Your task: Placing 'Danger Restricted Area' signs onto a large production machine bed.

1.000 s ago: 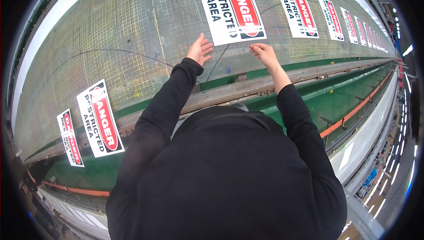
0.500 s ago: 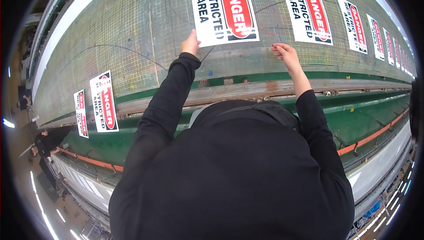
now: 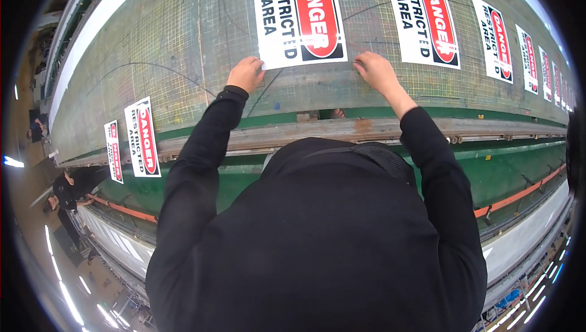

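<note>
A white sheet sign [image 3: 302, 17] with a red oval on black and black lettering lies sideways on the green gridded table. My left hand [image 3: 246, 74] is closed at its near left corner, thumb and fingertips on the edge. Beside the near right corner is my right hand [image 3: 376, 70], its thumb and fingers drawn together in a pinch. A small gap shows between those fingertips and the sheet. Whether anything tiny is in that pinch is hidden.
Matching signs [image 3: 424, 20] run in a row to the right, and two more signs [image 3: 143, 139] lie to the left. A worn rail [image 3: 366, 129] borders the table's near side. An orange bar [image 3: 519, 191] runs nearby. Another person [image 3: 64, 194] is at far left.
The sign has shifted slightly left and toward me. My left hand has slid down to its near corner. My right hand has moved left, close to the other near corner.
</note>
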A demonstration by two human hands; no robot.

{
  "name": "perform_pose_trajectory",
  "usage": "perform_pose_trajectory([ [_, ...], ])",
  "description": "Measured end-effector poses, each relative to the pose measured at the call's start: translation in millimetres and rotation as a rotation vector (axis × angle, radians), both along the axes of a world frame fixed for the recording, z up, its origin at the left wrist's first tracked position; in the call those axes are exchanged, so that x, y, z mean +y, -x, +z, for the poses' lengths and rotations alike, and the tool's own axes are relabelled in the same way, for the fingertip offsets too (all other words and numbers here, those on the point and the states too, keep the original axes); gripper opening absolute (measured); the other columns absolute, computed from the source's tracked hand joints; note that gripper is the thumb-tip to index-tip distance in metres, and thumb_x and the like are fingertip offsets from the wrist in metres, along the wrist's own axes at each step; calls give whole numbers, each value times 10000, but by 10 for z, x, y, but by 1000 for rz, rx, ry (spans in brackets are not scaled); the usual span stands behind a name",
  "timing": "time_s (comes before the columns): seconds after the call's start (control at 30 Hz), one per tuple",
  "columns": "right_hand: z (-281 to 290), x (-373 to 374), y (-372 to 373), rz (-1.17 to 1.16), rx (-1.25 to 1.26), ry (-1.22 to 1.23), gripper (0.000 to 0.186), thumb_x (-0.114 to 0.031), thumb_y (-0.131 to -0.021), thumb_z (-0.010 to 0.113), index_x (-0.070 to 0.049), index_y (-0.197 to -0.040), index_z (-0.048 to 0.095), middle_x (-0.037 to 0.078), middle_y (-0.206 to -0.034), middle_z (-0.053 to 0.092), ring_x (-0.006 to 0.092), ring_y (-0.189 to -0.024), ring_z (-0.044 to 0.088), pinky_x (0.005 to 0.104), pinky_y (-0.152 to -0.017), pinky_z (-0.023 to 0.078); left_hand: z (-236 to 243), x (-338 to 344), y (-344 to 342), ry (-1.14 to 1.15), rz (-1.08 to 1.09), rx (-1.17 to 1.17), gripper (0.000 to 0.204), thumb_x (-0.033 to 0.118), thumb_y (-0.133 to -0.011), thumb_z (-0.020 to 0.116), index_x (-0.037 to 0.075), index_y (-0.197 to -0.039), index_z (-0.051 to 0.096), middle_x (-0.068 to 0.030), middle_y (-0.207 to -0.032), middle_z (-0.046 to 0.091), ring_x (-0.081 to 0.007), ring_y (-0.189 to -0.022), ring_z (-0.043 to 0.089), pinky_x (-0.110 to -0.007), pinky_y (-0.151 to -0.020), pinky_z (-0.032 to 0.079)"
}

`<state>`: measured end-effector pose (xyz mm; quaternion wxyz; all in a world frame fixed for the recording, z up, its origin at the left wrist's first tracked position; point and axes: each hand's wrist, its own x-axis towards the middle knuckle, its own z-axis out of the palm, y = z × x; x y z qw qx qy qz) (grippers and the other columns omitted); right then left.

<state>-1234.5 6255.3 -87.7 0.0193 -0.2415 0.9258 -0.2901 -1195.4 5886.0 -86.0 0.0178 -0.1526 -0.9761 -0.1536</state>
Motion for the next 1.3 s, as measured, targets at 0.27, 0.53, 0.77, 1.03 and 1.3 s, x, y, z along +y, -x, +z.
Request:
perform_pose_trajectory([
  [0.27, 65, -265, 490, 610, 130, -402, 80, -119, -758, 542, -50, -798, 536, 101, -732, 537, 261, -735, 576, 350, -625, 479, -5, -140, 171, 176, -223, -136, 184, 155, -711, 607, 64, -857, 540, -85, -805, 539, -259, -733, 572, -357, -614, 478],
  [0.53, 234, -375, 644, 642, 27, -410, 303, -122, -686, 598, -58, -949, 461, 146, -771, 536, 333, -638, 562, 420, -556, 454, -54, -130, 190, 118, -270, -112, 290, 122, -661, 606, 74, -914, 472, -101, -899, 512, -266, -740, 582, -364, -587, 492],
  [0.77, 310, -509, 590, 707, 40, -439, 277, -133, -680, 595, -45, -909, 466, 139, -778, 528, 314, -621, 567, 406, -531, 464, 18, -189, 86, 139, -274, -71, 372, 137, -655, 606, 75, -977, 430, -143, -1004, 498, -301, -679, 595, -374, -547, 493],
  [1.03, 271, -533, 528, 743, 111, -522, 167, -98, -674, 558, -54, -789, 445, 125, -681, 515, 292, -563, 564, 386, -492, 467, 88, -163, 112, 195, -343, -22, 402, 127, -631, 629, 70, -954, 396, -130, -971, 469, -291, -644, 599, -362, -497, 490],
  [1.3, 405, -627, 566, 654, 134, -429, 208, -126, -664, 586, -52, -813, 462, 109, -720, 519, 274, -606, 565, 378, -527, 459, 95, -247, 168, 168, -398, -37, 414, 152, -647, 630, 77, -977, 392, -113, -933, 462, -287, -612, 601, -375, -495, 482],
])
